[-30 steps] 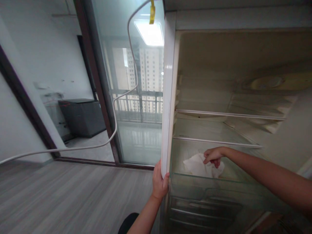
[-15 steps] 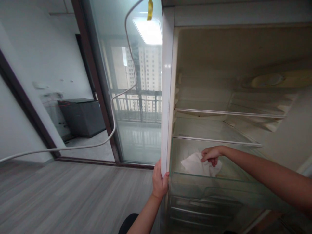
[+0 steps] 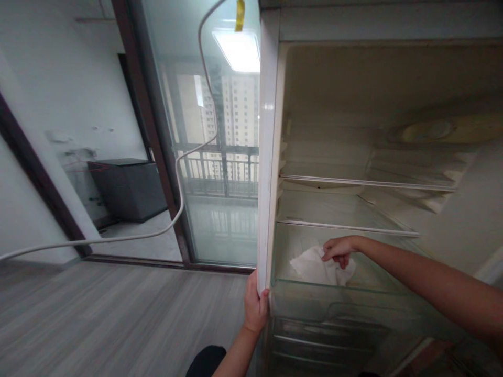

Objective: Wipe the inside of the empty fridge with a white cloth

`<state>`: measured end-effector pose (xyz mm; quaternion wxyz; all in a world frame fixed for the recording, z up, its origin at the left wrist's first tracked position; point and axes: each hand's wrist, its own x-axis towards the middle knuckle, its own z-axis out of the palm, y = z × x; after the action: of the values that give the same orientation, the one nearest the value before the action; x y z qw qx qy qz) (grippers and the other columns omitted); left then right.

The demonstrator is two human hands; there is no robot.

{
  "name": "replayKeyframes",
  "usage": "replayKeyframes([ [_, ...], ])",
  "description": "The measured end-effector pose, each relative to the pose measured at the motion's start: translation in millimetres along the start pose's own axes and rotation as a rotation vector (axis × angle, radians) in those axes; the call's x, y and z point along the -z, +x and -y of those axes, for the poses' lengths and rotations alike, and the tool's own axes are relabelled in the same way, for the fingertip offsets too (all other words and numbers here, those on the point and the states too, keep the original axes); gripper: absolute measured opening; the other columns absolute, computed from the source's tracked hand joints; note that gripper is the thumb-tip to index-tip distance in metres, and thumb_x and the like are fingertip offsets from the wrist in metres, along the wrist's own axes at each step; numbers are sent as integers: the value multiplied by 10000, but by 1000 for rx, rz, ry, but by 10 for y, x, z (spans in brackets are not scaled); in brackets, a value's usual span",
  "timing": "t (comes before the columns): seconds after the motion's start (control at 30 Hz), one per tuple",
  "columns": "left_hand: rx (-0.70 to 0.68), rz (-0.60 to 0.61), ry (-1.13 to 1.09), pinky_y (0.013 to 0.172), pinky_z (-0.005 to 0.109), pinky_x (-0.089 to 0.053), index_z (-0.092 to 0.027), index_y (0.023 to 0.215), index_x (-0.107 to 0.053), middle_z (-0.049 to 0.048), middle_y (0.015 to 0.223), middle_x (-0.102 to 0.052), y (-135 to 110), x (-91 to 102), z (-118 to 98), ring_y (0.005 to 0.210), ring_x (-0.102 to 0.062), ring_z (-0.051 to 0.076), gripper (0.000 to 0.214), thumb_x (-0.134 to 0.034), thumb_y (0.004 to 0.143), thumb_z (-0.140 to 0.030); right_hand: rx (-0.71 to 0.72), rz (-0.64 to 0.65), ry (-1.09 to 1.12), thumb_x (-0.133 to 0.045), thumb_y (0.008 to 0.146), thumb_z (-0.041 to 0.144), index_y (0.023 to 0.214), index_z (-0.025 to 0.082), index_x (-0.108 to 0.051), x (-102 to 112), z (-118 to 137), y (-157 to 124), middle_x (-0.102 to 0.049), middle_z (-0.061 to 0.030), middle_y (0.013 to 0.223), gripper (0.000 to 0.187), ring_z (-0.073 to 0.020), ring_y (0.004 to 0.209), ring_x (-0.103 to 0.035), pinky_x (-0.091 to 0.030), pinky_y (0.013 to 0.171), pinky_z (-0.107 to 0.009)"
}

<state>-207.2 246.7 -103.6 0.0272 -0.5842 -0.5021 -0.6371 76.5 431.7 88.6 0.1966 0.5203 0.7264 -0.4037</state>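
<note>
An open refrigerator [image 3: 268,152] fills the right half of the view. Its front left edge is gripped by my left hand [image 3: 255,302], thumb on the near face and the fingers partly hidden behind. Inside, my right hand [image 3: 341,251] pinches a white cloth [image 3: 310,267], which lies crumpled on the lowest glass shelf [image 3: 377,281]. Two more shelves sit above it: a middle shelf [image 3: 314,212] and an upper shelf [image 3: 334,172]. Beneath the cloth's shelf is a clear drawer [image 3: 322,335].
A pale cable [image 3: 178,183] with a yellow tag [image 3: 239,15] hangs in front of the sliding glass door [image 3: 220,230]. Past the door frame stands a dark grey box-shaped appliance [image 3: 129,188]. Grey wood-look flooring [image 3: 118,314] lies at the left.
My left hand has slid slightly down the refrigerator edge. The right hand and the cloth stay almost in the same place on the shelf. The whole view has shifted a little.
</note>
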Motion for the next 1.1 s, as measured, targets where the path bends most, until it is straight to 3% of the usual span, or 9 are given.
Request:
replayKeyframes([
  [0.13, 4, -2, 13, 1024, 505, -492, -176, 1421, -477, 176, 1293, -619, -90, -15, 62, 1231, -589, 304, 626, -295, 991, -594, -9, 22, 0, -746, 722, 595, 861, 179, -454, 14, -6, 11, -533, 36, 618, 527, -142, 505, -627, -496, 451, -215],
  [0.47, -41, -22, 50, 988, 491, -511, -168, 1435, -471, 184, 1249, -631, -48, 0, 13, 1212, -601, 304, 632, -290, 997, -586, 33, -6, 2, -764, 707, 549, 865, 187, -428, -28, 14, 41, -533, 48, 606, 518, -130, 487, -601, -494, 444, -215],
  [0.7, -77, -59, 92, 964, 467, -520, -154, 1436, -461, 191, 1281, -621, -81, -44, 44, 1212, -602, 300, 603, -296, 1011, -548, -108, 189, -286, -798, 673, 518, 779, 146, -472, -266, 659, 50, -543, 5, 564, 506, -207, 520, -632, -549, 449, -325],
  [0.83, -98, -52, 70, 1013, 481, -496, -150, 1456, -441, 195, 1317, -606, -72, -54, 40, 1256, -577, 299, 596, -297, 1018, -529, 120, 287, -237, -844, 609, 501, 922, 162, -494, -627, 1183, 28, -571, 41, 638, 579, -175, 558, -625, -548, 497, -292],
  [0.93, -98, -65, 77, 1015, 477, -499, -155, 1460, -437, 190, 1323, -608, -73, -66, 49, 1258, -580, 295, 588, -293, 1021, -520, 325, 447, -273, -752, 717, 392, 887, 150, -551, -927, 1485, -39, -548, 57, 665, 358, -90, 540, -542, -465, 489, -196],
  [1.0, -99, -66, 81, 1015, 473, -502, -160, 1460, -440, 186, 1323, -612, -78, -74, 59, 1255, -583, 293, 584, -292, 1021, -517, 403, 502, -356, -661, 780, 312, 789, 136, -562, -1037, 1564, -112, -504, 59, 635, 202, -65, 519, -472, -404, 461, -177],
  [1.1, -93, -53, 70, 1031, 475, -493, -161, 1473, -426, 188, 1345, -600, -83, -75, 62, 1274, -569, 293, 593, -297, 1019, -520, 359, 554, -293, -686, 755, 305, 868, 150, -603, -1013, 1447, -261, -559, 54, 709, 209, -87, 588, -527, -431, 482, -182],
])
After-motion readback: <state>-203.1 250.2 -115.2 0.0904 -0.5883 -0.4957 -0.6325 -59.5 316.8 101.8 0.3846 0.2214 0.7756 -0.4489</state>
